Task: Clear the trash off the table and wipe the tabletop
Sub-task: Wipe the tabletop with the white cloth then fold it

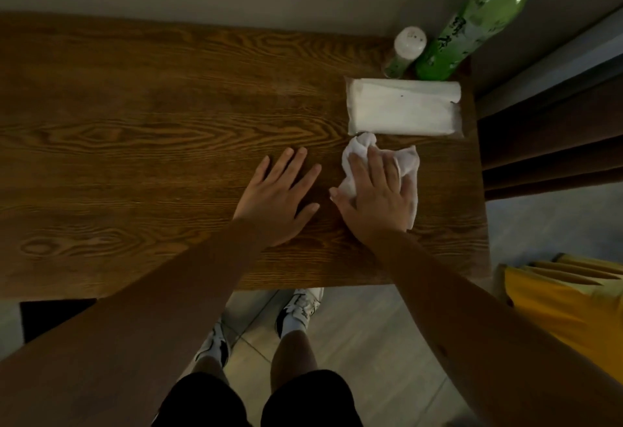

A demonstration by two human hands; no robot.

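A dark wooden table (135, 116) fills the upper half of the head view. My right hand (377, 197) lies flat on a crumpled white wipe (406, 160) and presses it onto the tabletop near the right end. My left hand (279, 194) rests palm down on the bare wood just left of it, fingers spread, holding nothing. A white pack of wipes (404, 106) lies flat just beyond the wipe, close to the right edge.
A tall green bottle (468, 25) and a small white-capped jar (406, 51) stand at the far right corner against the wall. A yellow bag (569, 302) sits on the floor right of the table. My shoes (300, 308) show below the front edge.
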